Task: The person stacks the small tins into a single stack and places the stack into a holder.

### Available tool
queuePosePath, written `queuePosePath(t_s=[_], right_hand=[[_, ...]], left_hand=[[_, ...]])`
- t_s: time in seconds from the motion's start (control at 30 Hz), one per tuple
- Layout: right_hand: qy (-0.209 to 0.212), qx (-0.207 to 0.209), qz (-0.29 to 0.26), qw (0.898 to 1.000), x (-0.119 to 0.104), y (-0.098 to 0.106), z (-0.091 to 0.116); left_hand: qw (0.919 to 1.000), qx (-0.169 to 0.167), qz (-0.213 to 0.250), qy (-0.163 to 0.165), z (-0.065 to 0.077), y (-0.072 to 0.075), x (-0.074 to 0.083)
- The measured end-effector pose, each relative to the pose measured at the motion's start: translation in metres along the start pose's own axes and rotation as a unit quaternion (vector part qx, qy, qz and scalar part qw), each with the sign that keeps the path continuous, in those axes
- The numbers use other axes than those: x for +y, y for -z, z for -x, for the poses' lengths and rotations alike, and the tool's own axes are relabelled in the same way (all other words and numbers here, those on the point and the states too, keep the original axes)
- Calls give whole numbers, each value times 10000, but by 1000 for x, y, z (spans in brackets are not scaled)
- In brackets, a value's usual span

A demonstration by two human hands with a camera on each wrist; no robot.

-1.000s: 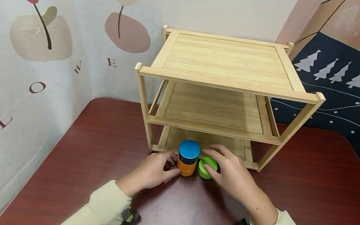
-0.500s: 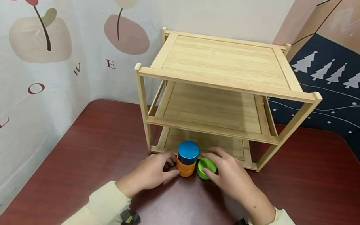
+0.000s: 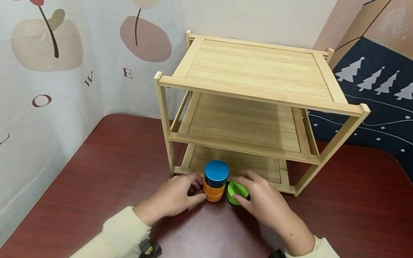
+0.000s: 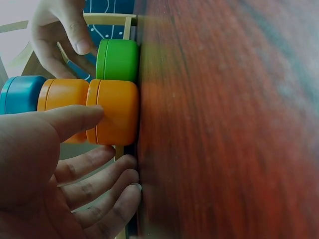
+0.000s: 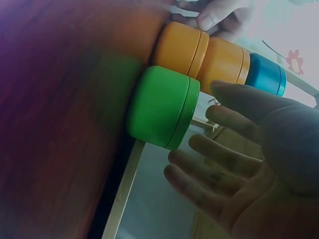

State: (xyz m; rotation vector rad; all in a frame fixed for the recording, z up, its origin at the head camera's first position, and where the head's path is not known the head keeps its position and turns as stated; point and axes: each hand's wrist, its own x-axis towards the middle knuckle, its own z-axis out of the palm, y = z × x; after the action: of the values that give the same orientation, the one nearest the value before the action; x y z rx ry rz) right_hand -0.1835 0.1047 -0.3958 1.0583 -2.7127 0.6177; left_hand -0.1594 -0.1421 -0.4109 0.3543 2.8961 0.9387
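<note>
Two small round orange tins (image 4: pixel 115 113) stand one on the other, topped by a blue tin (image 3: pixel 217 171). To their right, close against the lower one, a green tin (image 5: pixel 160 107) stands on the table. My left hand (image 3: pixel 175 195) is at the stack's left side, fingers relaxed; its thumb lies in front of the orange tins, and whether it touches them I cannot tell. My right hand (image 3: pixel 262 199) hovers over the green tin's right side with loosely bent, spread fingers. In the right wrist view a gap shows between those fingers and the green tin.
Just behind the tins rises a light wooden shelf rack (image 3: pixel 258 95) with three levels. The dark red table (image 3: pixel 120 146) runs out on both sides. A printed cloth (image 3: pixel 86 11) hangs behind and at the left.
The picture shifts slightly as the head moves. From half a second ago to now the hands and tins hold the same places.
</note>
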Motion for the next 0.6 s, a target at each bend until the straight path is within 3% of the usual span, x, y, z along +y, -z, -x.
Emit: queuePosePath(t_s=[0.33, 0.6], right_hand=[[-72, -399, 47, 9992, 0, -1, 1], [33, -412, 81, 9991, 0, -2, 1]], left_hand=[[10000, -67, -34, 12, 0, -2, -3], [10000, -38, -20, -30, -1, -2, -3]])
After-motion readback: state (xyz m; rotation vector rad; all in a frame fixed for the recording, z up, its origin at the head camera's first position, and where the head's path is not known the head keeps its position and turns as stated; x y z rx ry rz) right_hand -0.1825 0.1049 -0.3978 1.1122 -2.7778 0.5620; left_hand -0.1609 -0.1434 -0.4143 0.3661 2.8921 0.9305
